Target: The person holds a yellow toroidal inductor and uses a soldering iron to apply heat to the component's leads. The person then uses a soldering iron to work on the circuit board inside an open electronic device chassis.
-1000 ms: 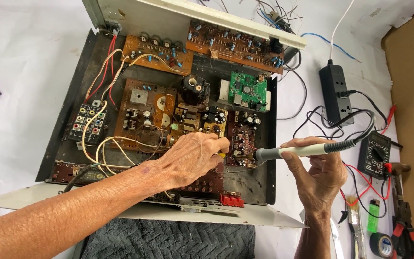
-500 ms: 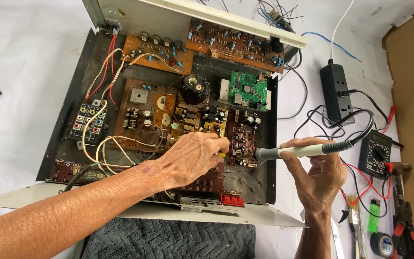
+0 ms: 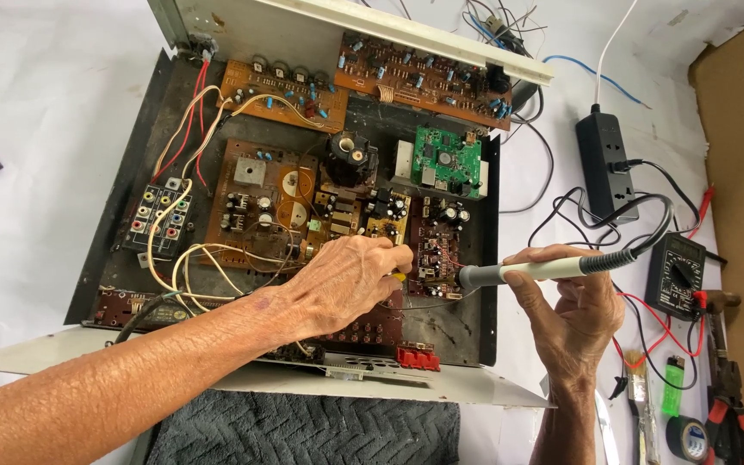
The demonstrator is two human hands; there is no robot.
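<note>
Both hands crowd the reddish-brown circuit board (image 3: 435, 256): right hand (image 3: 574, 314) fingers wrapped around a grey-handled soldering iron (image 3: 531, 271), left hand (image 3: 350, 280) fingers pinched on a small yellow part (image 3: 399, 277); a slip risks burning nearby white wires (image 3: 217, 258).

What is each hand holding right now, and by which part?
The right hand holds the soldering iron by its pale handle, behind the grey collar. The left hand pinches something small and yellow at its fingertips; what it is cannot be told.

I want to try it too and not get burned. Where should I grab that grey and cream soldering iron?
Probably best by the cream handle of the soldering iron, behind the grey collar, as the right hand holds it now. Come from the right, the cord end: the metal tip points left into the open chassis, near the left hand.
</note>
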